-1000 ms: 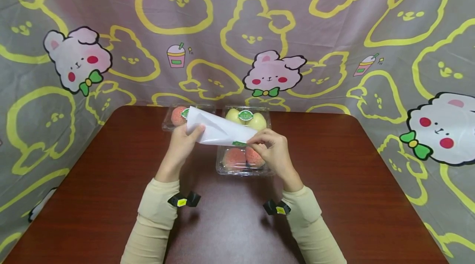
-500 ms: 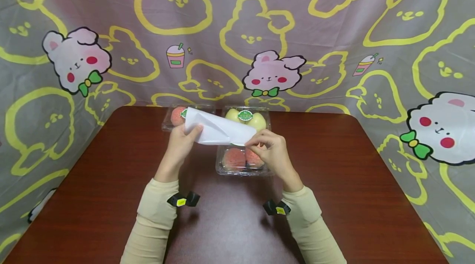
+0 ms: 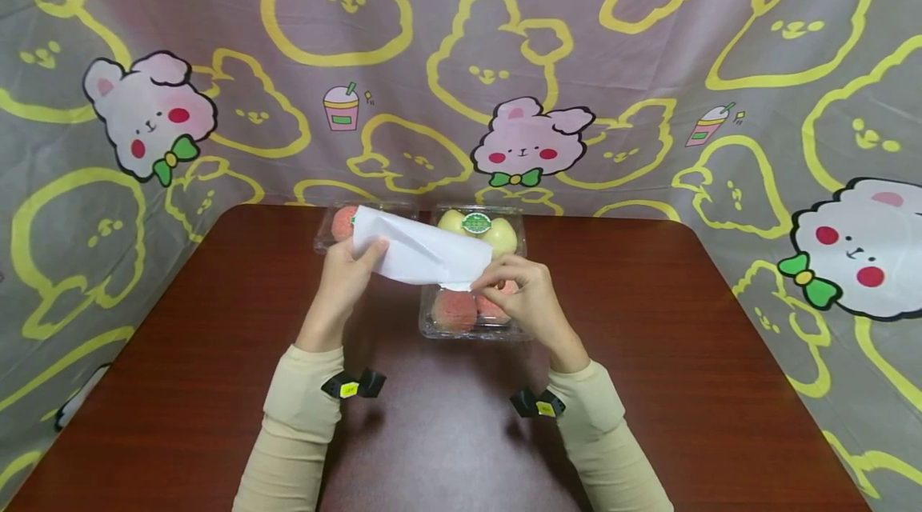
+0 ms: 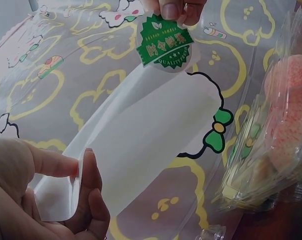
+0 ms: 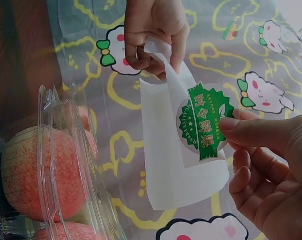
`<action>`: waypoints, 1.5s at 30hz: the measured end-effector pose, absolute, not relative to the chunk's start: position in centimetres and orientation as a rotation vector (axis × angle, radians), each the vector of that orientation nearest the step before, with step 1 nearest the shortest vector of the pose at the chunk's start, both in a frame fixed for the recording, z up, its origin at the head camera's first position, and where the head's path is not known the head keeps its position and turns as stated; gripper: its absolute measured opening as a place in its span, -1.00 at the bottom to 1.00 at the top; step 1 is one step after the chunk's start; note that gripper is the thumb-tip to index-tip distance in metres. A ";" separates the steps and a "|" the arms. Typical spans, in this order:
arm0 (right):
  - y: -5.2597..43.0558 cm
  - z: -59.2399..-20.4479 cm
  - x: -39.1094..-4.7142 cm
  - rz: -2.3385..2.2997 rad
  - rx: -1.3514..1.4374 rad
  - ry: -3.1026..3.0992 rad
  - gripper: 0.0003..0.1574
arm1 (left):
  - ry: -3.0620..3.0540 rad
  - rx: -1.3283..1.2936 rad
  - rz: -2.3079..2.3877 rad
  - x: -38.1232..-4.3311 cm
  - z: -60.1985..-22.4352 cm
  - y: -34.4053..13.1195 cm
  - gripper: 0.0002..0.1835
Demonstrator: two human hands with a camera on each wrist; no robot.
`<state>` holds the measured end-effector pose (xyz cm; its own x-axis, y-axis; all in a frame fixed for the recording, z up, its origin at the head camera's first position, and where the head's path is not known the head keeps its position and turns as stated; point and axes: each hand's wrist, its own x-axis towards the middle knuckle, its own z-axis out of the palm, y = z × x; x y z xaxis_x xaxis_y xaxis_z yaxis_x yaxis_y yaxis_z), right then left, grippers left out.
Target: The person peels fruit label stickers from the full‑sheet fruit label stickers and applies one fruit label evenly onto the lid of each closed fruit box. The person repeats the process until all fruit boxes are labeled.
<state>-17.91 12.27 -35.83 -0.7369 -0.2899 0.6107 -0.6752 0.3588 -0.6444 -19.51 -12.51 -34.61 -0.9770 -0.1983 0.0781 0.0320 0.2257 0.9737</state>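
Note:
A white backing sheet [image 3: 425, 252], bent into a curve, is pinched at its left end by my left hand [image 3: 334, 284]. At the sheet's other end my right hand [image 3: 529, 292] pinches the edge of a round clear sticker [image 5: 203, 122] with a green printed badge, thumb on its face. In the left wrist view the sticker [image 4: 163, 45] overlaps the sheet's upper end. Both hands are raised over the table, just left of and above a clear plastic fruit box [image 3: 475, 333] with red peaches [image 3: 454, 310] inside.
Behind the sheet stand two more clear boxes: one with yellow-green fruit [image 3: 499, 237] and a green sticker on its lid, one at left with a red peach [image 3: 344, 222]. The brown table [image 3: 648, 320] meets a patterned cloth [image 3: 504, 32] at the back.
My left hand has shifted slightly left with the sheet. My right fingertips have moved a little left, and a white edge now shows below the sheet where green print showed before.

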 end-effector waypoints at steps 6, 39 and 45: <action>12.4 -35.8 -17.9 1.364 0.872 -2.257 -0.89 | -2.289 0.141 -1.818 -19.7 -34.8 -12.6 -0.68; 12.9 -35.5 -18.0 1.408 0.739 -2.446 -0.94 | -2.438 0.261 -1.673 -19.4 -34.6 -18.0 -0.53; 13.0 -35.5 -18.1 1.407 0.721 -2.461 -0.94 | -2.616 0.231 -1.578 -19.0 -34.8 -20.6 -0.45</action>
